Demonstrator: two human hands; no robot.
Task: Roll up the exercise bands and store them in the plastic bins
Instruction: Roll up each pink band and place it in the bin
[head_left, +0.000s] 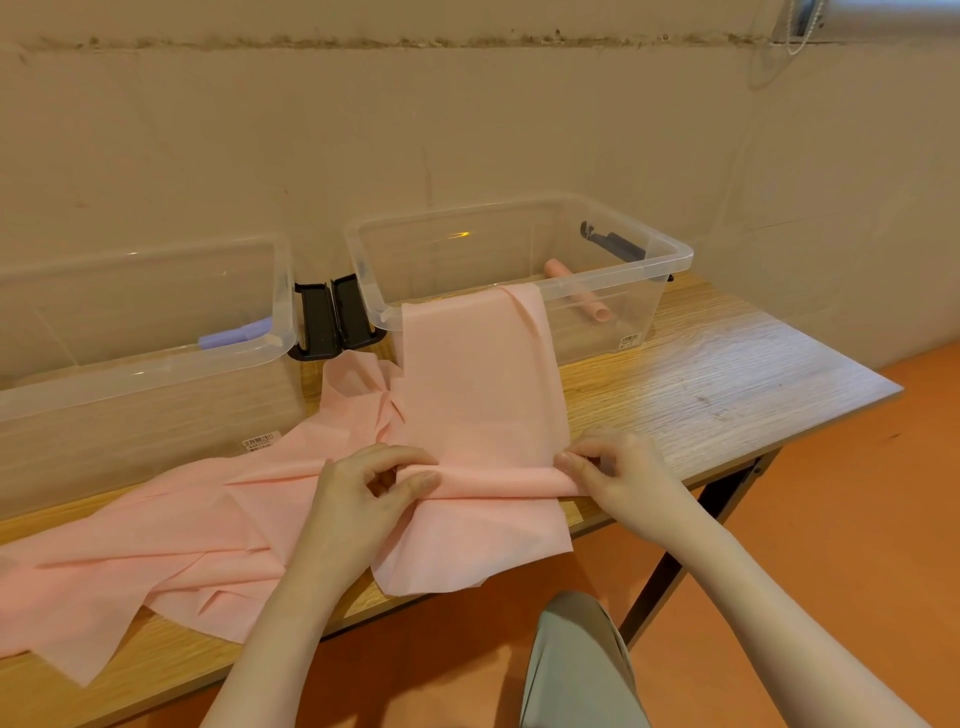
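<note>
Both hands work on the pink exercise band (467, 415) near the front edge of the wooden table (727, 364). The left hand (363, 488) pinches a raised fold of the band between thumb and curled fingers, knuckles up. The right hand (618, 467) mirrors it at the fold's other end, fingertips curled over and gripping the material. Both forearms reach in from the lower edge of the view.

The band is thin, matte and wide. From the fold, one stretch runs up and away over the front rim of the right clear bin (670, 254), draped into it. A short flap hangs past the table's edge toward the person. The rest trails left in loose, creased layers across the tabletop, bunching in front of the gap between the bins.

The right clear bin holds a rolled pink band (592, 304) lying against its front wall. The left clear bin (283, 291) holds a rolled purple band (234, 332). Between the bins, black latches (332, 317) hang from their sides. The bins stand near a beige wall (467, 114), above an orange floor (857, 519).
</note>
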